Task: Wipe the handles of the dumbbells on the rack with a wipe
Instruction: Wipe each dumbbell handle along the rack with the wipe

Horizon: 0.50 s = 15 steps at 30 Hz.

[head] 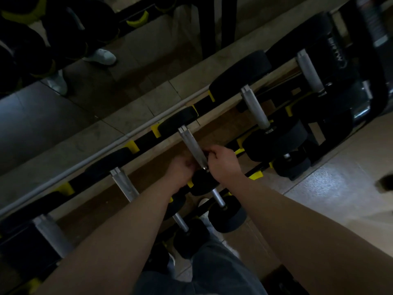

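A black rack point(146, 137) with yellow cradles holds a row of black dumbbells with silver handles. Both my hands meet at the near end of the middle dumbbell handle point(192, 143). My left hand point(182, 170) sits on the handle's left side, its fingers curled in toward the bar. From the right, my right hand point(223, 165) curls its fingers round the same bar. The light is dim and I cannot make out a wipe in either hand. Neighbouring handles lie to the right point(255, 109) and to the left point(125, 185).
A lower tier carries smaller dumbbells point(219, 198) just under my hands. A mirror point(42, 116) behind the rack reflects dumbbells and white shoes. Pale floor tiles point(329, 188) spread to the right. My jeans leg point(212, 271) is at the bottom.
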Available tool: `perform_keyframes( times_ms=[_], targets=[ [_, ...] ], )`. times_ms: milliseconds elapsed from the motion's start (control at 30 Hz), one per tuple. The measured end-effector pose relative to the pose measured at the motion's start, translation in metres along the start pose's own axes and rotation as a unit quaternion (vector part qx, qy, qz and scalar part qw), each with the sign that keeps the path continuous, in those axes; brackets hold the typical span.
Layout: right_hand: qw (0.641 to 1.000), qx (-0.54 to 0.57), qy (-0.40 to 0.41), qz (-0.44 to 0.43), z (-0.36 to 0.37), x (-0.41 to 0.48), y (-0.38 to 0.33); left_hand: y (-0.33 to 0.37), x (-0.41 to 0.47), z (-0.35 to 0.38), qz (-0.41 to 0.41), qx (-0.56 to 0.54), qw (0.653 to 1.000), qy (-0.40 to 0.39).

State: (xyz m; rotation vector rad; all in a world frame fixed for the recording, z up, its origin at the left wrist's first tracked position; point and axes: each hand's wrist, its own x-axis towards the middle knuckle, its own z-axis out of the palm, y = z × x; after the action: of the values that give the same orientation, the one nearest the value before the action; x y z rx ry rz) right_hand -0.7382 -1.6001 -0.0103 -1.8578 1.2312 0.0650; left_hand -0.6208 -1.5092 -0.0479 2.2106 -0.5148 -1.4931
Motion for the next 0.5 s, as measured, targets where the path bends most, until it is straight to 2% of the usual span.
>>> perform_keyframes(
  times_ms=[67, 167, 200, 233, 300, 333, 400, 500],
  targets=[
    [1.0, 0.005, 0.003, 0.005, 0.001, 0.0, 0.0, 0.007, 0.002, -0.009, -0.025, -0.111, 0.993, 0.024],
    [1.0, 0.008, 0.01, 0.005, 0.0, -0.002, 0.001, 0.023, 0.007, -0.024, -0.043, -0.355, 0.932, 0.061],
    [1.0, 0.009, 0.009, 0.004, 0.0, -0.002, 0.001, 0.024, 0.008, -0.025, -0.039, -0.367, 0.927, 0.063],
    [1.0, 0.011, 0.008, 0.004, 0.0, -0.002, 0.001, 0.024, 0.006, -0.024, -0.03, -0.325, 0.943, 0.062],
    [1.0, 0.016, 0.007, 0.002, 0.0, -0.002, 0.001, 0.021, -0.006, -0.016, -0.013, -0.15, 0.988, 0.035],
    [1.0, 0.016, 0.008, 0.001, 0.0, -0.002, 0.001, 0.02, -0.012, -0.011, -0.007, -0.077, 0.997, 0.004],
    [1.0, 0.014, 0.009, 0.0, 0.0, -0.001, 0.001, 0.017, -0.017, -0.007, -0.011, -0.065, 0.997, -0.05],
    [1.0, 0.022, 0.007, 0.005, -0.001, -0.001, 0.002, 0.018, -0.009, -0.016, -0.027, -0.086, 0.995, -0.052]
  ],
)
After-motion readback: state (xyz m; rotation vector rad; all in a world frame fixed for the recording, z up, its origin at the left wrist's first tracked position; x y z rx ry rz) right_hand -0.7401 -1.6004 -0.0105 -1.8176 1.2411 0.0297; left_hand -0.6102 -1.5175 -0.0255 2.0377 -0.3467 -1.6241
